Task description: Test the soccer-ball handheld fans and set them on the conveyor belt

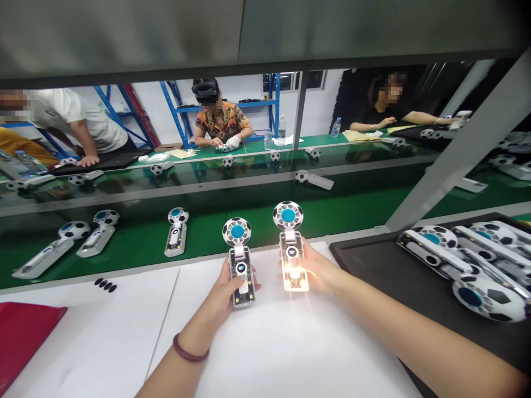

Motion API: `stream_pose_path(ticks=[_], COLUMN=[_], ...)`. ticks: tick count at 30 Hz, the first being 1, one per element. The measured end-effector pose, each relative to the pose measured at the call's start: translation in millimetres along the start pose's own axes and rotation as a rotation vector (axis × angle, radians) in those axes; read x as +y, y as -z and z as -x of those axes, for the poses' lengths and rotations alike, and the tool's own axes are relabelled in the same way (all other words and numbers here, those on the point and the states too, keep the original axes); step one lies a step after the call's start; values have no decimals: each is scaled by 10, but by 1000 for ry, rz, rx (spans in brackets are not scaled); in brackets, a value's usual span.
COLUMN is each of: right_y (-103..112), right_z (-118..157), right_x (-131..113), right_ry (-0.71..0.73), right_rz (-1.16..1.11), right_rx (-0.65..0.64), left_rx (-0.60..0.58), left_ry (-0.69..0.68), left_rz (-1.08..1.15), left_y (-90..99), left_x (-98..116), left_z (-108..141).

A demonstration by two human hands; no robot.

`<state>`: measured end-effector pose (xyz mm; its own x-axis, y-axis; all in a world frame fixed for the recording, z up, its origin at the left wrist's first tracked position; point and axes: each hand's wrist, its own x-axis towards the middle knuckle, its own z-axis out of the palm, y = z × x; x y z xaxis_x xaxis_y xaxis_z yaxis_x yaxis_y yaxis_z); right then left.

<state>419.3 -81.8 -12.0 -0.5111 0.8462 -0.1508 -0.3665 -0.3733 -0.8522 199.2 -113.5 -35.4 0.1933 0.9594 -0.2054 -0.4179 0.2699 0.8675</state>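
My left hand (224, 290) is closed around a handheld fan (237, 231) with a round soccer-ball head and a clear-fronted handle. Its thumb rests on the white strip below a small round display that appears to read 100. In my right hand (318, 270) is a matching handheld fan (288, 215), whose handle glows with warm light. Both fans stand upright side by side above the white worktop (265, 354), blue head centres facing me. The fingers behind the handles are partly hidden.
A black tray (360, 276) with several fans stands at right, beside a slanted metal post (464, 138). More fans lie on the green conveyor (232, 204). At left are black oval pieces (105, 285) and a red item (29, 337). Co-workers sit across the line.
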Motion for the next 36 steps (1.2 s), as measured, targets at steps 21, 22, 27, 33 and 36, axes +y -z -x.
stream_pose_path(ticks=[21, 22, 27, 33, 36], right_y=[34, 35, 42, 43, 60], right_z=[-11, -12, -6, -21, -31], right_x=[26, 25, 6, 10, 28], right_ry=[47, 48, 33, 32, 47], right_rz=[78, 77, 70, 70, 68], right_rx=[-8, -2, 8, 14, 0], left_rx=[-50, -50, -38, -21, -13], left_ry=[-65, -67, -68, -64, -69], left_rz=[-21, -28, -41, -47, -49], left_y=[34, 35, 30, 22, 13], left_x=[-41, -42, -39, -34, -34], left_z=[-2, -4, 0, 9, 7])
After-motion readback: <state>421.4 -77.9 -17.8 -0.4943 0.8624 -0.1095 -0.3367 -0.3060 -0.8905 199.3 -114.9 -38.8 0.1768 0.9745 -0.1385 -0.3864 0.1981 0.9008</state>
